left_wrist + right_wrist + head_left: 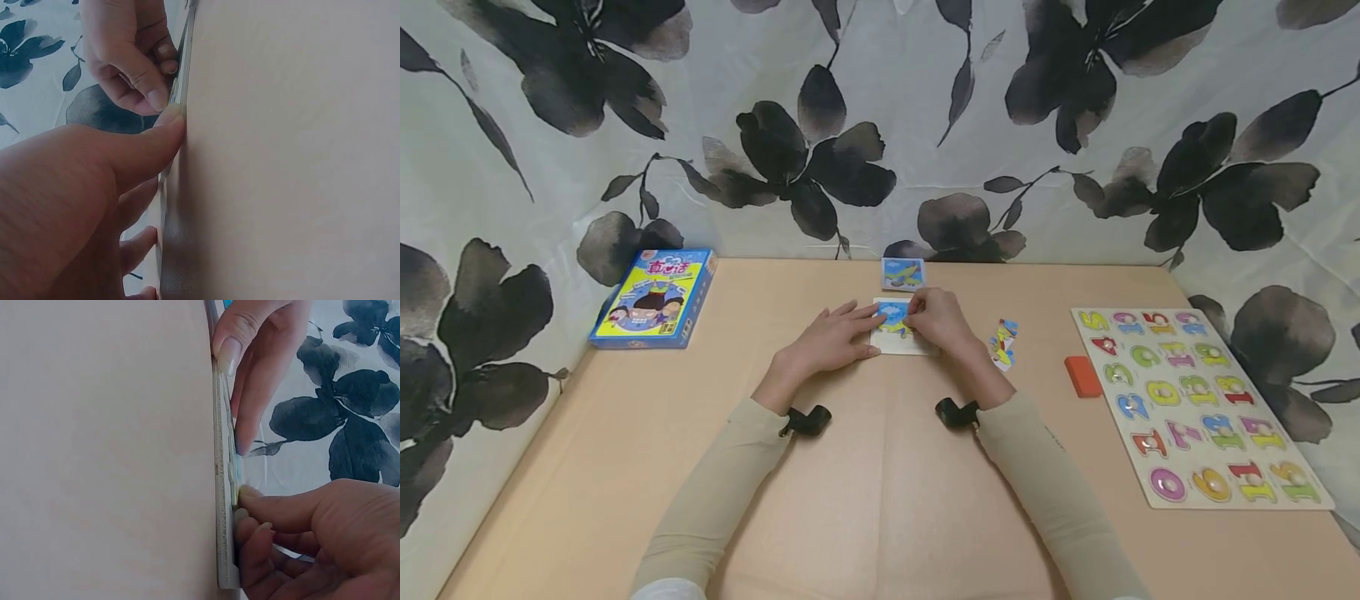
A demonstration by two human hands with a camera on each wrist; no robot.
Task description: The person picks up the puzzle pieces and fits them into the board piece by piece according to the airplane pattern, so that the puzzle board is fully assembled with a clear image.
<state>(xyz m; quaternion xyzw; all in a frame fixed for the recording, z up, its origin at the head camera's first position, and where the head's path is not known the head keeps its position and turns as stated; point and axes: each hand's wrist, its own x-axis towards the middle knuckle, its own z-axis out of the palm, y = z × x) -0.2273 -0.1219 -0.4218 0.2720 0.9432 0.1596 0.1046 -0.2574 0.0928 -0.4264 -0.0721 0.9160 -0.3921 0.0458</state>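
Observation:
A small white-edged jigsaw board (895,347) with a blue and yellow picture lies flat on the table between my hands. My left hand (835,337) rests on its left side with fingers extended, and the left wrist view shows the thumb (165,125) against the board's edge. At the board's right part, my right hand (942,321) has its thumb and curled fingers pinched together on a thin puzzle piece (234,487), mostly hidden by the fingers. Several loose puzzle pieces (1003,344) lie in a cluster right of my right hand.
Behind the board sits a small picture puzzle (903,274). A blue and yellow box (653,300) stands at the left back. To the right are a red-orange block (1083,377) and a large white knob-puzzle board (1206,408). Floral cloth (917,108) borders the table (880,500).

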